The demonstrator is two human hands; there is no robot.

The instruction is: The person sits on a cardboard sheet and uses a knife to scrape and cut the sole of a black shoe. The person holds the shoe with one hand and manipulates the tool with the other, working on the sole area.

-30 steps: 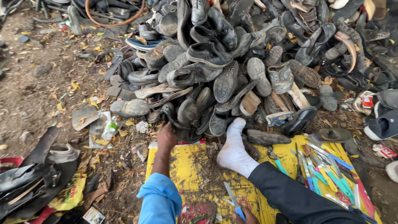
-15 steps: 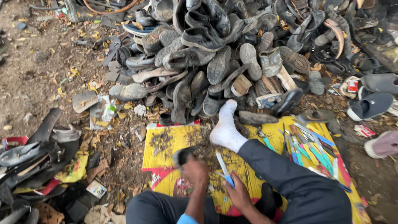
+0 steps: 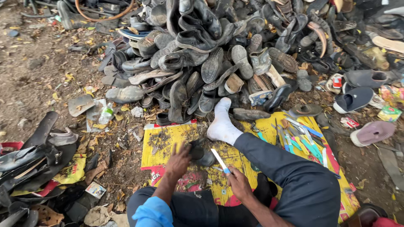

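Note:
I sit on a yellow printed mat [image 3: 168, 138] on the ground. My left hand [image 3: 179, 160] grips a dark worn shoe [image 3: 202, 154] and holds it down on the mat in front of me. My right hand [image 3: 239, 185] holds a small knife [image 3: 220, 161] with a pale blade and blue handle, its tip pointing up toward the shoe. My right leg in dark trousers stretches forward, and its white-socked foot [image 3: 222, 124] rests at the mat's far edge, against the pile.
A large heap of old dark shoes and sandals [image 3: 219, 54] fills the ground ahead. Several coloured tools [image 3: 301, 141] lie on the mat's right side. Cut rubber soles and scraps [image 3: 29, 159] are piled at the left. Loose slippers [image 3: 357, 98] lie at the right.
My left hand drew back from the pile with a dark shoe and set it on the mat. The right hand's knife came up beside it.

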